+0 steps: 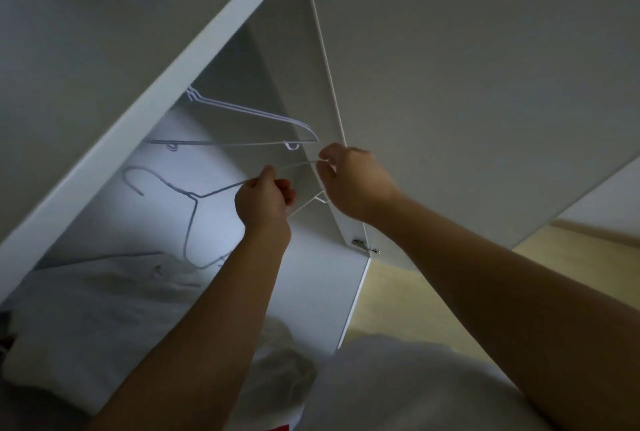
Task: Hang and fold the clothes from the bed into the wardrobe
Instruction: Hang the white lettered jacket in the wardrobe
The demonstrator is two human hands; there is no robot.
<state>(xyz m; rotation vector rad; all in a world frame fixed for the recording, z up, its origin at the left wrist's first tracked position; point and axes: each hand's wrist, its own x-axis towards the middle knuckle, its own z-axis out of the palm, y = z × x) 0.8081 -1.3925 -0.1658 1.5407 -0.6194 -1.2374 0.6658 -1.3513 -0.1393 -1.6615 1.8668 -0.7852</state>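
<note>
White wardrobe [207,46] fills the frame; at centre, my left hand [263,202] and right hand [353,184] both pinch one wire hanger [193,195], fingers curled.

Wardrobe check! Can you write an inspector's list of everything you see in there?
Surface: wardrobe bottom, hidden under white cloth.
Job's things: wire hanger, held, nothing on it; hanging hangers above, bare.
Clutter: red bit at left edge, too small to tell.
Hands: left hand and right hand both grip the wire hanger.
Cables: nothing seen.
Surroundings: open door, pale floor.
</note>
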